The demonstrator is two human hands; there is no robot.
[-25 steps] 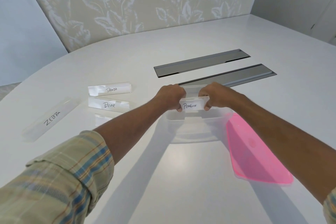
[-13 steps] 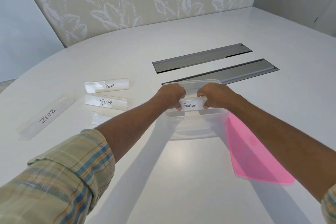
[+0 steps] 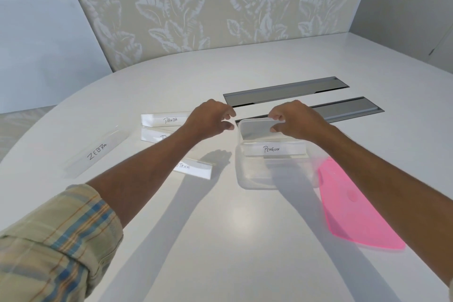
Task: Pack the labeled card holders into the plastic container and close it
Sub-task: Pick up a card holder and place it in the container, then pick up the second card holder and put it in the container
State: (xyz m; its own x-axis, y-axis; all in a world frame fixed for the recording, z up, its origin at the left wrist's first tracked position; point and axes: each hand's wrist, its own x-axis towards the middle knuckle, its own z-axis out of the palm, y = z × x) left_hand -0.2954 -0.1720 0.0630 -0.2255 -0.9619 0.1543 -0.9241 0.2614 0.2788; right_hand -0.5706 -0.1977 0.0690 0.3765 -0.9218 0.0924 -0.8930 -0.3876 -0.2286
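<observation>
A clear plastic container (image 3: 247, 179) stands open on the white table. The Penguin card holder (image 3: 274, 149) lies inside it. My right hand (image 3: 294, 119) hovers over the container's far rim with fingers apart, holding nothing. To the container's left, my left hand (image 3: 210, 119) hangs empty, fingers spread. The Panda holder (image 3: 164, 119) lies behind that hand. A holder (image 3: 152, 135) just below Panda is partly hidden by my forearm. The Ostrich holder (image 3: 196, 168) lies left of the container and the Zebra holder (image 3: 96, 152) farther left. The pink lid (image 3: 355, 213) lies flat to the container's right.
Two grey recessed cable trays (image 3: 289, 91) (image 3: 348, 109) run across the table behind the container. A leaf-patterned wall panel (image 3: 208, 7) rises beyond the table's curved far edge.
Both hands let go of the Penguin holder, which now lies in the container. The hands lifted and spread apart, the left one moving left. The camera view tilted up.
</observation>
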